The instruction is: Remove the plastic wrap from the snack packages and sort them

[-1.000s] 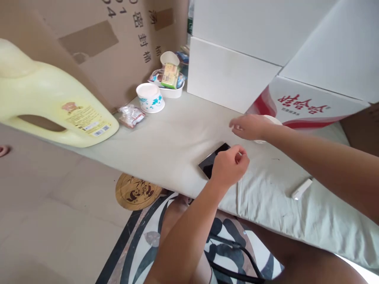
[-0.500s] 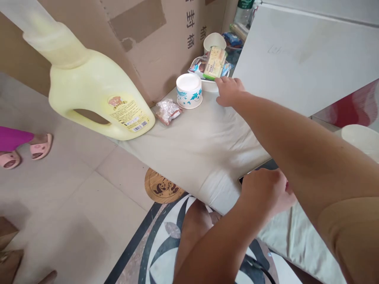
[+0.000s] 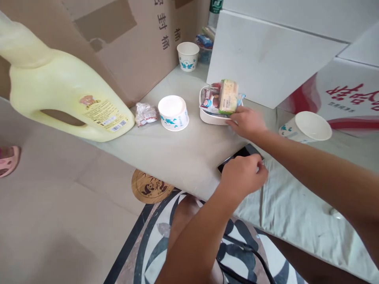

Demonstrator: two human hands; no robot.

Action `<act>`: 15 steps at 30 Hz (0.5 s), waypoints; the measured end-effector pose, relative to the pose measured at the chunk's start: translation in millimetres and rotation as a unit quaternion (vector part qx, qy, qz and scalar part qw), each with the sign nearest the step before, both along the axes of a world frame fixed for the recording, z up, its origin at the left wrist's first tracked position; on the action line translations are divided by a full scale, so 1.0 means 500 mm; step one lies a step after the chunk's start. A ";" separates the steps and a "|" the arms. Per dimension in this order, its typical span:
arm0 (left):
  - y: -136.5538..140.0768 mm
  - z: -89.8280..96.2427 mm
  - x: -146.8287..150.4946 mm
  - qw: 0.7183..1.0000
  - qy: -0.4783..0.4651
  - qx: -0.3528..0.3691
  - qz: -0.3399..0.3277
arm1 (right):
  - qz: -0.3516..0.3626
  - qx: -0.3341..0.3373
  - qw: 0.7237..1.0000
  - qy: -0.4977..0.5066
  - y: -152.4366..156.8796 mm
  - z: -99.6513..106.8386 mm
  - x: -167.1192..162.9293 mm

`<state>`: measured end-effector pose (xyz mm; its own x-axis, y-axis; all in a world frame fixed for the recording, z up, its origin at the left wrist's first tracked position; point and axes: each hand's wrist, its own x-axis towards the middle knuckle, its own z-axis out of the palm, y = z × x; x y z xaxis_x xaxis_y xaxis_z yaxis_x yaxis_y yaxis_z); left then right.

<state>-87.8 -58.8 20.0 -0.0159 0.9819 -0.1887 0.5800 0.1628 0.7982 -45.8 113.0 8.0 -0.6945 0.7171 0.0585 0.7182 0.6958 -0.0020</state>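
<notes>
My right hand (image 3: 248,122) pinches the near right rim of a small white plastic basket (image 3: 214,119). Inside it lie a yellow wrapped snack packet (image 3: 229,96) and a red-brown snack packet (image 3: 211,98). My left hand (image 3: 244,173) is curled closed above the near right end of a dark phone (image 3: 241,154), which rests on the cloth. Its fingers face away, so whatever they hold, if anything, is hidden. To the left of the basket stands an upside-down white paper cup (image 3: 173,111) with blue leaves, beside a crumpled clear wrapper (image 3: 146,114).
A big pale yellow jug (image 3: 68,90) stands at the left. Paper cups stand at the back (image 3: 188,57) and at the right (image 3: 310,128). A cardboard box (image 3: 118,51) and white boxes (image 3: 266,51) wall the far side. A round wooden panda board (image 3: 151,187) is below the cloth-covered edge.
My right hand has brought the basket with its packets nearer and to the right, away from the back cup. My left hand stays closed by the phone. The view has shifted right.
</notes>
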 end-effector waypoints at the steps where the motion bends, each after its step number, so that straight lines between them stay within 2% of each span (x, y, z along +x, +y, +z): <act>1: 0.001 -0.001 0.003 1.000 0.005 0.004 -0.002 | -0.002 -0.005 1.000 0.004 -0.008 0.002 0.026; 3: 0.003 -0.005 0.012 1.000 0.019 0.007 -0.014 | 0.005 -0.002 1.000 0.019 -0.020 0.008 0.076; 6: 0.006 -0.010 0.029 0.998 0.041 -0.003 -0.051 | 0.038 0.020 0.994 0.096 -0.045 0.020 0.143; 9: 0.008 -0.013 0.045 0.994 0.055 -0.016 -0.091 | 0.048 0.043 0.986 0.151 -0.099 0.033 0.213; 12: 0.007 -0.012 0.054 0.989 0.071 -0.015 -0.133 | 0.025 0.054 0.976 0.212 -0.187 0.048 0.302; 15: 0.004 -0.006 0.055 0.974 0.083 -0.030 -0.209 | -0.062 0.066 0.951 0.297 -0.284 0.058 0.412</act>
